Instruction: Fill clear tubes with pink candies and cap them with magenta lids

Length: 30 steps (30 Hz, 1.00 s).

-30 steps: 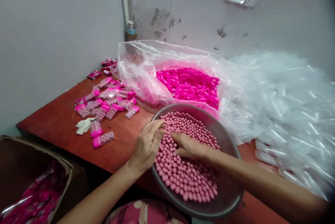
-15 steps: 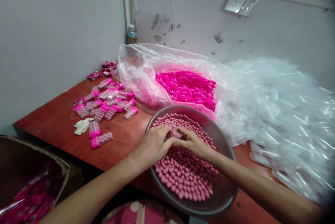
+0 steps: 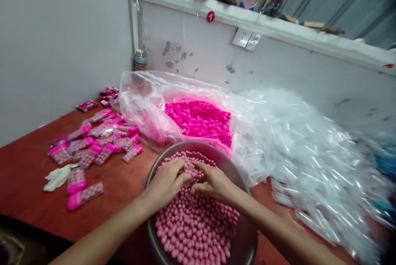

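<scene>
A dark round basin (image 3: 247, 232) holds a heap of pink beads (image 3: 192, 223). Over the far part of the heap, my left hand (image 3: 168, 180) has its fingers curled at a small clear plastic container (image 3: 189, 166), which looks partly filled with beads and is hard to make out against them. Opposite it, my right hand (image 3: 215, 182) lies among the beads, thumb and fingers apart, its fingertips close to the container. Behind the basin, bright pink caps (image 3: 201, 120) fill an open clear plastic bag (image 3: 139, 104).
Filled containers with pink caps (image 3: 89, 153) lie on the red table (image 3: 123, 186) at left, near a crumpled white scrap (image 3: 58, 177). Many empty clear containers (image 3: 303, 166) are piled at right. A white shelf (image 3: 229, 15) with items and a power socket (image 3: 246, 39) are behind.
The view has tilted up, bringing the shelf in. My hands, close together around the container before, are now farther apart, with the right thumb and fingers spread.
</scene>
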Available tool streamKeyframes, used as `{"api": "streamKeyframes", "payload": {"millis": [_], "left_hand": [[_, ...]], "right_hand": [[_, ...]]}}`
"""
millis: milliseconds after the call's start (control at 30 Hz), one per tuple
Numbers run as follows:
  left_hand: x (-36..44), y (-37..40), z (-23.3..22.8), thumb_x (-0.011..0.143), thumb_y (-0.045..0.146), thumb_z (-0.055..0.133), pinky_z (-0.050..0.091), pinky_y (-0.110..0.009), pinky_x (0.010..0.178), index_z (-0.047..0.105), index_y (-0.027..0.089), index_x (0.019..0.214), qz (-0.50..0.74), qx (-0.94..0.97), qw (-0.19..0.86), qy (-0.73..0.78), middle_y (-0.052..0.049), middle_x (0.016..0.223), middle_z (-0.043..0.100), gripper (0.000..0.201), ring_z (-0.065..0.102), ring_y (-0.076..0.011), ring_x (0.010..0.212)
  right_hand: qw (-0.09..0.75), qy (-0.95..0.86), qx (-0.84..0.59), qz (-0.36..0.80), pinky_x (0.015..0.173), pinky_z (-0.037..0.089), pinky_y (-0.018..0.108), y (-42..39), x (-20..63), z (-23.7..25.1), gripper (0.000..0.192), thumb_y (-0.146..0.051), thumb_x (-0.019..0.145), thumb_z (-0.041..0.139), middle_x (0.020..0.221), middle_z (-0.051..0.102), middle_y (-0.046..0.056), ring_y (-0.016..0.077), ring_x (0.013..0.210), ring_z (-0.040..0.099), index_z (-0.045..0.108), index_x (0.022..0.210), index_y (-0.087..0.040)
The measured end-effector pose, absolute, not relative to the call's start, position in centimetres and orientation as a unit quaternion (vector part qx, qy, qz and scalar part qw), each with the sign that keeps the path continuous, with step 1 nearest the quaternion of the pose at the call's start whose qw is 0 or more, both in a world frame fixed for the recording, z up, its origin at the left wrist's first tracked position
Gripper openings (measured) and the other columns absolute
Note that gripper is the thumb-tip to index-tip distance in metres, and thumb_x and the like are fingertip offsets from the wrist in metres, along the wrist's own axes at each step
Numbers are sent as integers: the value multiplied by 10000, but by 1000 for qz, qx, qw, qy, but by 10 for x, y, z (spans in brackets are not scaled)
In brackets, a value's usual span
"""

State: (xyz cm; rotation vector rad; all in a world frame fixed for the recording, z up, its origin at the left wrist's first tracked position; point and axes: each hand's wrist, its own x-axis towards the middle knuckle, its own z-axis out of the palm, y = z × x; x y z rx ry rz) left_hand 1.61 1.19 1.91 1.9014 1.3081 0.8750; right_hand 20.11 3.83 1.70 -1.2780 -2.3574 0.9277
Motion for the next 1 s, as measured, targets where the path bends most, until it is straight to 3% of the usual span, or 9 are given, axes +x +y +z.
{"api": "streamKeyframes", "payload": {"millis": [133, 233, 300, 500, 733, 1000], "left_hand": [[11, -2, 22, 837, 314, 482, 405, -238, 618, 545, 167, 795, 384, 645, 459, 475, 9, 688, 562, 165, 513, -135, 651], [8, -7, 22, 836, 350, 495, 450, -228, 604, 529, 160, 864, 426, 548, 574, 435, 7, 701, 555, 194, 533, -128, 654], [7, -8, 22, 826, 351, 518, 482, -238, 623, 544, 166, 926, 439, 501, 617, 419, -11, 765, 584, 212, 564, -139, 699], [5, -6, 17, 805, 357, 561, 509, -230, 636, 626, 206, 991, 445, 469, 627, 435, -31, 851, 649, 248, 607, -159, 748], [3, -3, 15, 791, 335, 583, 501, -194, 597, 649, 212, 992, 452, 476, 615, 436, -22, 800, 678, 245, 619, -144, 688], [1, -5, 13, 804, 344, 574, 511, -242, 706, 637, 198, 1007, 497, 451, 610, 422, -39, 885, 665, 258, 614, -162, 789]], "right_hand": [[148, -826, -480, 257, 699, 487, 283, 67, 226, 44, 310, -370, 798, 558, 956, 689, 61, 207, 812, 640, 644, 1035, -190], [198, -807, -535, 149, 666, 484, 260, 114, 239, 56, 242, -313, 839, 488, 823, 704, 33, 174, 729, 643, 668, 942, -188], [200, -801, -555, 101, 706, 475, 278, 151, 243, 57, 229, -285, 831, 495, 862, 704, 51, 189, 774, 641, 676, 923, -180], [143, -807, -571, 46, 793, 426, 271, 237, 226, 42, 225, -193, 825, 483, 960, 692, 58, 191, 893, 615, 686, 922, -185], [78, -798, -596, 43, 724, 410, 279, 271, 200, 21, 125, -209, 724, 626, 919, 687, 101, 233, 893, 597, 686, 828, -174], [208, -785, -570, 122, 688, 427, 289, 249, 215, 42, 275, -361, 763, 565, 890, 664, 87, 200, 805, 595, 626, 914, -139]]}}
